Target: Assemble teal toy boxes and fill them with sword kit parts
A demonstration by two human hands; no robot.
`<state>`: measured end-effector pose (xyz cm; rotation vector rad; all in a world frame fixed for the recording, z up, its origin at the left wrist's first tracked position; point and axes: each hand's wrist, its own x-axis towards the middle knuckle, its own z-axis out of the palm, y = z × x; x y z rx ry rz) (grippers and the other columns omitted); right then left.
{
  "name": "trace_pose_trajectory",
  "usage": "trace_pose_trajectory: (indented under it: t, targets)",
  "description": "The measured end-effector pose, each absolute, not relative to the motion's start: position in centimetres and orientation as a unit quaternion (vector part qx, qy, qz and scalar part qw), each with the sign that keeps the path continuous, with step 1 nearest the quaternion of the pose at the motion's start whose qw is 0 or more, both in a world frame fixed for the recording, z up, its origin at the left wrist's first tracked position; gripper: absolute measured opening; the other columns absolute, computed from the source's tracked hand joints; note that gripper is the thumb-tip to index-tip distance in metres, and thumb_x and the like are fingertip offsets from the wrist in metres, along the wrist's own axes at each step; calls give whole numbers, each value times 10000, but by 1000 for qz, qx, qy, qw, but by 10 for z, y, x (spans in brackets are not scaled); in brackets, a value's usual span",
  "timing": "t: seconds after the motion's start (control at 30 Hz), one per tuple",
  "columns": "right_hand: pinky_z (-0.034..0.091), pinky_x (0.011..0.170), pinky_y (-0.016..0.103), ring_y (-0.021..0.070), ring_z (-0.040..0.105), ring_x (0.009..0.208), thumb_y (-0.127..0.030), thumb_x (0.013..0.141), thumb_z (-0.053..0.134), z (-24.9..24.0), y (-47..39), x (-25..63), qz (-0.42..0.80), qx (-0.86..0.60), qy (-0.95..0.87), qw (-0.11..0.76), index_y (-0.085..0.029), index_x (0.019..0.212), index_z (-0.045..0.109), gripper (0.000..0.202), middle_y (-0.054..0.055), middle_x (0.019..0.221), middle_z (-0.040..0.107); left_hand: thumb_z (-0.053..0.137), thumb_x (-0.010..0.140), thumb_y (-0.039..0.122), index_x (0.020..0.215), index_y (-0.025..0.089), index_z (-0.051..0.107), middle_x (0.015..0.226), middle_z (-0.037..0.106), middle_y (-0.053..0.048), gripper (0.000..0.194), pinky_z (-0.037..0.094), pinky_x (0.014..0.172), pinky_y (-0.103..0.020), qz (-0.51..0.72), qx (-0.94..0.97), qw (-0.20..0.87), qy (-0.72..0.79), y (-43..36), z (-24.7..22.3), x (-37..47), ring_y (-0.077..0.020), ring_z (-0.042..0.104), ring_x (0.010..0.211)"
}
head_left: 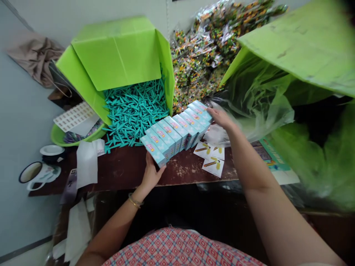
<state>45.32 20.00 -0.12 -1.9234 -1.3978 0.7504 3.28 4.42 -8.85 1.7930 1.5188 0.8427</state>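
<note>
A slanting row of several light-blue small boxes point(174, 129) is pressed between my two hands above the dark red table point(124, 166). My left hand point(152, 170) grips the near-left end of the row, thumb and fingers against the last box. At the far-right end, my right hand point(220, 117) presses its fingers on the outermost box. White cards point(213, 165) printed with a pickaxe-like picture lie just below the row. Behind it, turquoise plastic pieces point(135, 111) spill from a tipped lime-green box point(116, 55).
Clear bags of colourful pieces point(194, 70) are heaped against the wall. Another green box point(299, 44) with a plastic liner point(257, 99) stands at right. On the left are an enamel mug point(41, 175), a phone point(69, 184), a green basin point(58, 137) and white paper point(87, 164).
</note>
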Motion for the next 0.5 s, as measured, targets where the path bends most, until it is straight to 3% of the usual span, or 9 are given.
trace_pose_trajectory:
  t: [0.1, 0.23, 0.5]
  targets:
    - [609, 683, 358, 227, 680, 776, -664, 1017, 511, -4, 208, 482, 297, -739, -489, 355, -143, 1217, 745, 606, 130, 997, 749, 711, 883, 450, 1672, 107, 89, 1752, 95, -295, 1062, 231, 1332, -556, 304, 707, 325, 550, 57, -91, 61, -397, 137, 1658]
    - [588, 624, 295, 180, 645, 701, -643, 1000, 583, -6, 217, 511, 313, -749, -439, 384, -135, 1159, 751, 558, 79, 868, 711, 699, 896, 413, 1676, 102, -20, 1764, -6, -296, 1106, 208, 1337, -558, 293, 718, 337, 533, 74, -95, 91, -392, 48, 1666]
    - [596, 704, 331, 190, 662, 725, -597, 1042, 539, -3, 229, 531, 309, -779, -386, 387, -88, 1129, 739, 554, 102, 840, 728, 635, 913, 347, 1653, -36, -76, 1749, -79, -333, 1095, 159, 1360, -463, 221, 714, 350, 565, 99, -92, 130, -361, -52, 1652]
